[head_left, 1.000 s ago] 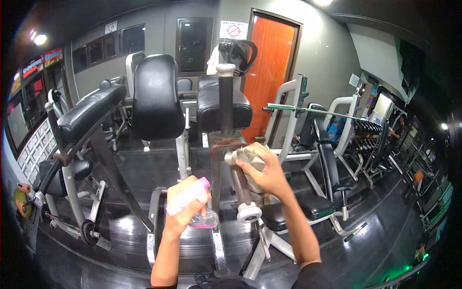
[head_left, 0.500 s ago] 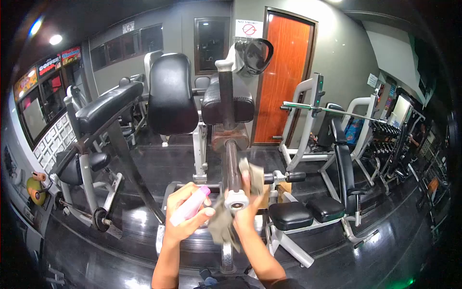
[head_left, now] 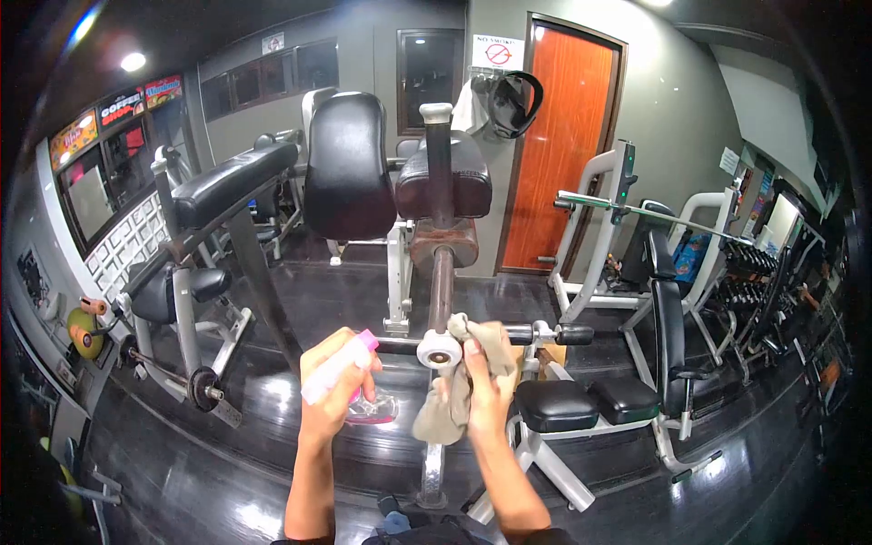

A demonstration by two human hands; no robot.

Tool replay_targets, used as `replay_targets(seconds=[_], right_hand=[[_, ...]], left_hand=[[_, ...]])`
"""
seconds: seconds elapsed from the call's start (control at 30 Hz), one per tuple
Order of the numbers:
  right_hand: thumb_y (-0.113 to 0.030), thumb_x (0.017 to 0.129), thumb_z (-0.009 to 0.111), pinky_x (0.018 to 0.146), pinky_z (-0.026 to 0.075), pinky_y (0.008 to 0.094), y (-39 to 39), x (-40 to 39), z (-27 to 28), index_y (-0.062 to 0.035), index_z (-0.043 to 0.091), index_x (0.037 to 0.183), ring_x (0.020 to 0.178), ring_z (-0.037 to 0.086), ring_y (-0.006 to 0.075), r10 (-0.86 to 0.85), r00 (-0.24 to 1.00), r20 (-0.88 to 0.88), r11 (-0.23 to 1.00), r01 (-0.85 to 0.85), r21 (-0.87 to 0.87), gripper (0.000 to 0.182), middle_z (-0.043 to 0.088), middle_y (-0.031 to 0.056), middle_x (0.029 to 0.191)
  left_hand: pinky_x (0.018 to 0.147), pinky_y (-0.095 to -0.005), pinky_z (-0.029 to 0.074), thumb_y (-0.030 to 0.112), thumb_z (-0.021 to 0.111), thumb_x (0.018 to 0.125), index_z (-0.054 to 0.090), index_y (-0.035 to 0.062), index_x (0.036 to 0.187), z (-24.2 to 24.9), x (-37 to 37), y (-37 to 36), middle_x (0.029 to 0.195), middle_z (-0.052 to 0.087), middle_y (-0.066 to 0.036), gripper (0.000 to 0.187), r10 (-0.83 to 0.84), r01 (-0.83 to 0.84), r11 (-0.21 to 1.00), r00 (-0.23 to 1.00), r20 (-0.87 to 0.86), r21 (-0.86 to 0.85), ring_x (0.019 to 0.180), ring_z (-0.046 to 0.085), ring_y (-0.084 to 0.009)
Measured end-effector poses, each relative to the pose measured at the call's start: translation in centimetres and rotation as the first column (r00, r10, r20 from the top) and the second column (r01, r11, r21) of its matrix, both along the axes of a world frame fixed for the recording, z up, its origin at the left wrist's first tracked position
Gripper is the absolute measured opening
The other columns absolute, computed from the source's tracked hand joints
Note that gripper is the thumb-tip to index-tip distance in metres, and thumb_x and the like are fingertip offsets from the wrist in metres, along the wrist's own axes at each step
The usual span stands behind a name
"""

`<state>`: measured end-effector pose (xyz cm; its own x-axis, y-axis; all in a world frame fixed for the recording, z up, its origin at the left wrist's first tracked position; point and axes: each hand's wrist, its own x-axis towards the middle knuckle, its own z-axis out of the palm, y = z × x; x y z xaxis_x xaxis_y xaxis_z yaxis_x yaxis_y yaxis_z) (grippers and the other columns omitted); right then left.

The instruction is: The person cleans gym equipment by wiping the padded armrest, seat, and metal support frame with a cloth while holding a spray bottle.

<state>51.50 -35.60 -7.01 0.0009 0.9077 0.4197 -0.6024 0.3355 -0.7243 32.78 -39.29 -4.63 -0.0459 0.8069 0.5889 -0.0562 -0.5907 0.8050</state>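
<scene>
My left hand (head_left: 329, 386) is wrapped round a spray bottle (head_left: 371, 409) with a pink nozzle and clear body holding pink liquid. In my right hand (head_left: 486, 386) is a grey-beige cloth (head_left: 454, 404), bunched and hanging below the fingers. The cloth touches the right side of the white end cap on a dark handle bar (head_left: 440, 350), which points towards me. That bar belongs to a machine with a black padded seat (head_left: 445, 182). Behind the cloth, part of the crossbar is hidden.
A black backrest (head_left: 350, 163) stands behind the bar. On the left is a machine with a long black pad (head_left: 238, 182) and a weight plate (head_left: 204, 389). A black padded bench (head_left: 559, 406) sits to the right. An orange door (head_left: 568, 145) is at the back.
My right hand and the cloth have moved from around the bar to the right side of its end. The spray bottle has turned, so its clear body now shows. The view has shifted left.
</scene>
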Motion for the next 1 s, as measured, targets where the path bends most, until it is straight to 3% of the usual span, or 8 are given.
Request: replay_targets(seconds=[0.07, 0.13, 0.23, 0.33, 0.47, 0.63, 0.8, 1.0], right_hand=[[-0.009, 0.094, 0.065, 0.086, 0.047, 0.0284, 2.0, 0.9, 1.3, 0.0033, 0.066, 0.105, 0.094, 0.062, 0.0160, -0.159, 0.960, 0.230, 0.969, 0.107, 0.221, 0.016, 0.064, 0.0072, 0.097], [-0.007, 0.089, 0.067, 0.082, 0.049, 0.0303, 3.9, 2.8, 4.2, 0.0042, 0.065, 0.108, 0.091, 0.064, 0.0195, -0.243, 0.859, 0.450, 0.824, -0.063, 0.564, 0.022, 0.064, 0.0116, 0.098], [-0.008, 0.088, 0.068, 0.080, 0.050, 0.0320, 4.1, 4.4, 8.7, 0.0050, 0.065, 0.110, 0.089, 0.065, 0.0249, -0.245, 0.632, 0.735, 0.787, -0.313, 0.532, 0.026, 0.064, 0.0144, 0.100], [-0.008, 0.087, 0.068, 0.080, 0.051, 0.0335, 3.7, 4.3, 9.0, 0.0052, 0.064, 0.111, 0.087, 0.065, 0.0291, -0.243, 0.608, 0.756, 0.795, -0.321, 0.514, 0.028, 0.064, 0.0148, 0.102], [-0.008, 0.082, 0.073, 0.076, 0.048, 0.0307, 2.3, 3.9, 4.4, 0.0034, 0.066, 0.107, 0.082, 0.060, 0.0236, -0.380, 0.786, 0.487, 0.793, 0.006, 0.609, 0.028, 0.059, 0.0126, 0.094], [-0.003, 0.078, 0.077, 0.072, 0.044, 0.0272, -1.3, 1.9, -1.0, 0.0026, 0.064, 0.095, 0.080, 0.055, 0.0160, -0.382, 0.871, 0.309, 0.922, 0.337, 0.189, 0.023, 0.057, 0.0078, 0.088], [-0.003, 0.067, 0.084, 0.070, 0.052, 0.0304, -2.7, 3.0, 1.7, -0.0033, 0.073, 0.099, 0.086, 0.067, 0.0204, -0.785, 0.513, 0.349, 0.596, 0.469, 0.652, 0.033, 0.067, 0.0087, 0.096], [-0.005, 0.058, 0.082, 0.067, 0.055, 0.0284, -3.1, 0.6, 2.1, -0.0193, 0.080, 0.105, 0.082, 0.065, 0.0178, -0.940, 0.179, 0.289, 0.333, 0.320, 0.887, 0.049, 0.068, -0.0013, 0.101]], left_hand=[[0.051, -0.0249, 0.044, 0.026, 0.065, 0.094, 0.064, -0.0052, 0.089, 0.1, 0.1, -0.2, 0.081, 0.062, -0.010, 0.032, 0.023, -0.023, 1.000, 1.000, -0.014, -0.008, 0.054, 0.059, -0.0133], [0.051, -0.0249, 0.044, 0.027, 0.065, 0.093, 0.063, -0.0049, 0.089, -0.1, 0.0, -0.4, 0.081, 0.062, -0.010, 0.032, 0.032, -0.032, 0.999, 0.999, -0.008, -0.017, 0.054, 0.059, -0.0133], [0.051, -0.0251, 0.043, 0.028, 0.065, 0.092, 0.063, -0.0045, 0.088, -0.4, 0.2, -0.5, 0.081, 0.063, -0.009, 0.033, 0.041, -0.040, 0.999, 0.999, 0.012, -0.035, 0.053, 0.059, -0.0132], [0.050, -0.0254, 0.043, 0.027, 0.065, 0.091, 0.063, -0.0047, 0.088, -0.8, 0.4, -0.5, 0.080, 0.063, -0.009, 0.032, 0.058, -0.057, 0.998, 0.998, 0.016, -0.040, 0.053, 0.059, -0.0132], [0.050, -0.0255, 0.043, 0.027, 0.064, 0.092, 0.064, -0.0054, 0.089, -0.4, 1.1, -0.4, 0.080, 0.063, -0.010, 0.032, 0.083, -0.081, 0.995, 0.996, 0.027, -0.065, 0.053, 0.059, -0.0134], [0.050, -0.0254, 0.043, 0.027, 0.064, 0.093, 0.064, -0.0059, 0.087, 0.2, 1.5, 0.7, 0.080, 0.063, -0.010, 0.034, 0.016, -0.016, 1.000, 0.999, 0.029, -0.011, 0.053, 0.059, -0.0136], [0.049, -0.0258, 0.042, 0.025, 0.064, 0.093, 0.064, -0.0061, 0.082, 0.4, 0.0, 2.6, 0.077, 0.060, -0.009, 0.033, -0.098, 0.098, 0.995, 0.995, 0.033, 0.021, 0.053, 0.060, -0.0142], [0.047, -0.0264, 0.044, 0.029, 0.064, 0.091, 0.062, -0.0069, 0.081, 0.8, -0.5, 3.5, 0.079, 0.059, -0.012, 0.038, -0.203, 0.202, 0.979, 0.978, 0.042, 0.009, 0.051, 0.058, -0.0173]])
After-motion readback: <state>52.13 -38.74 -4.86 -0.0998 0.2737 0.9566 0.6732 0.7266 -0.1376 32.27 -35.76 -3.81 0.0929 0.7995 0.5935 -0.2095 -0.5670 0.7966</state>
